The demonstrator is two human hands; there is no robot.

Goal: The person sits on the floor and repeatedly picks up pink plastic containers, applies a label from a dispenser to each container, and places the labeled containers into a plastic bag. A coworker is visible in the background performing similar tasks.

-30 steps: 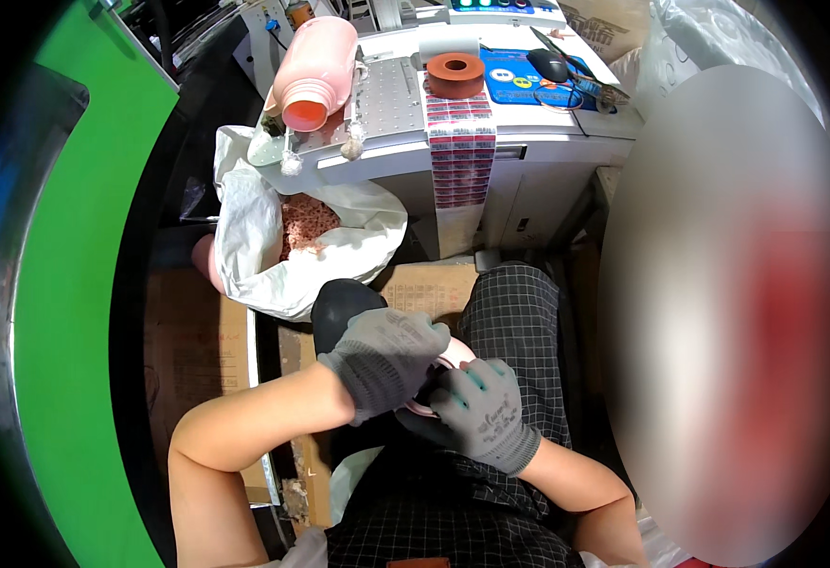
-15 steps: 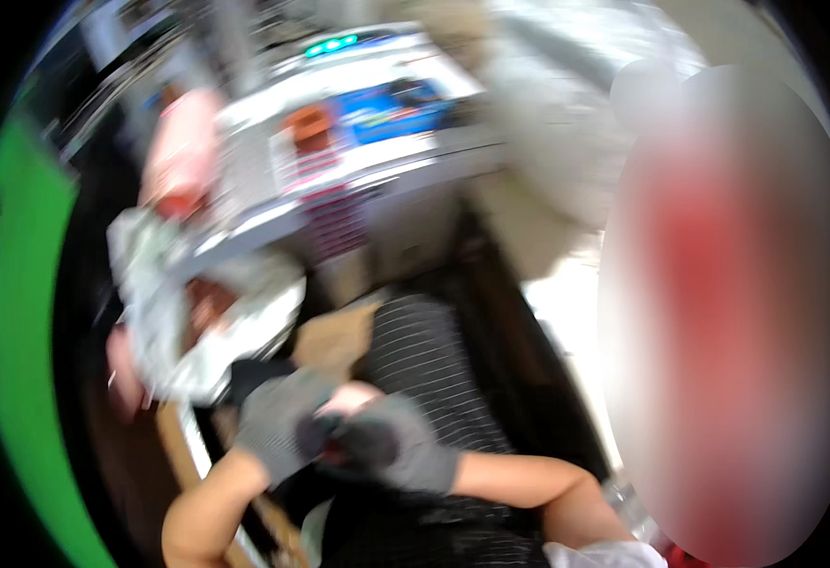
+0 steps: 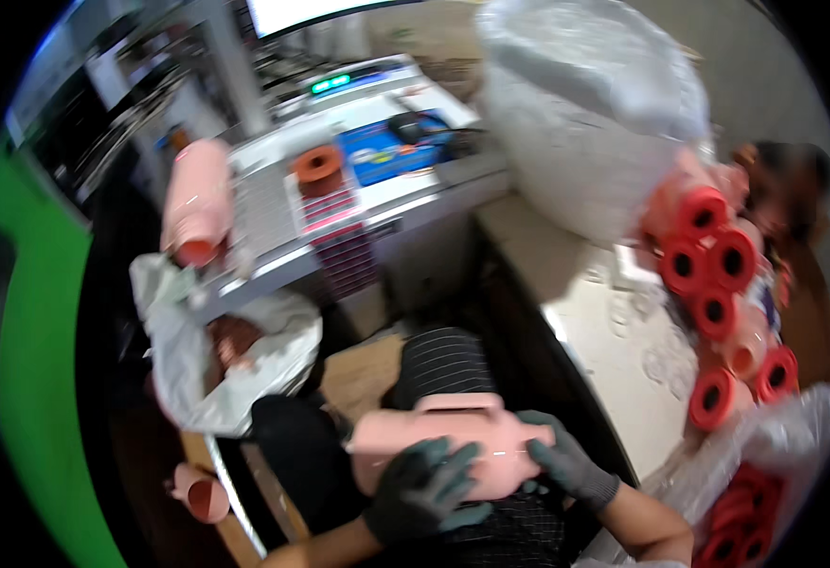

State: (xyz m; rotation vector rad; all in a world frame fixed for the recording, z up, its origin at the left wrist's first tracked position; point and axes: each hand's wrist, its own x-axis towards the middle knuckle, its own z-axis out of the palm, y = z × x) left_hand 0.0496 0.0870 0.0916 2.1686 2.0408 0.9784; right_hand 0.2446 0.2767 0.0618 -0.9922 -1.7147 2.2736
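Note:
A pink plastic jug with a handle on top lies sideways over my lap. My left hand, in a grey glove, presses on its front side. My right hand, also gloved, grips the jug's right end near the neck. Both hands hold it close to my striped clothing. The jug's underside is hidden by my gloves.
A white bag with reddish pieces sits left of my knees. A pink roll and an orange tape ring rest on the grey machine ahead. Red-capped pink jugs pile at right beside a large clear bag. A green panel stands left.
The view has swung right, bringing the pile of jugs into sight. The pink jug now shows in full between my hands, which earlier were clasped over a small piece of it.

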